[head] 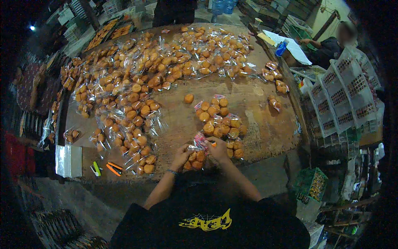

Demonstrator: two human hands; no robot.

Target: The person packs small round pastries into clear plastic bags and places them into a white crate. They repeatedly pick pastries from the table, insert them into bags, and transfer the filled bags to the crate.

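At the wooden table's near edge, my left hand (182,158) pinches the top of a clear plastic bag of round golden-brown baked goods (196,159). My right hand (218,150) is at the same bag's top, closed on a small orange tool (214,144), probably a stapler, partly hidden by the fingers. Pink-and-white printed labels (199,140) lie between the two hands. Just beyond them sit several filled bags with pink labels (222,124). One loose round baked piece (188,98) rests on the bare wood.
Many filled clear bags (133,74) cover the table's far and left parts. Orange (114,169) and green (96,168) staplers lie near a stack of clear plastic bags (68,161). White plastic crates (339,93) stand at right, near a seated person (329,46); another person (174,12) stands beyond the table.
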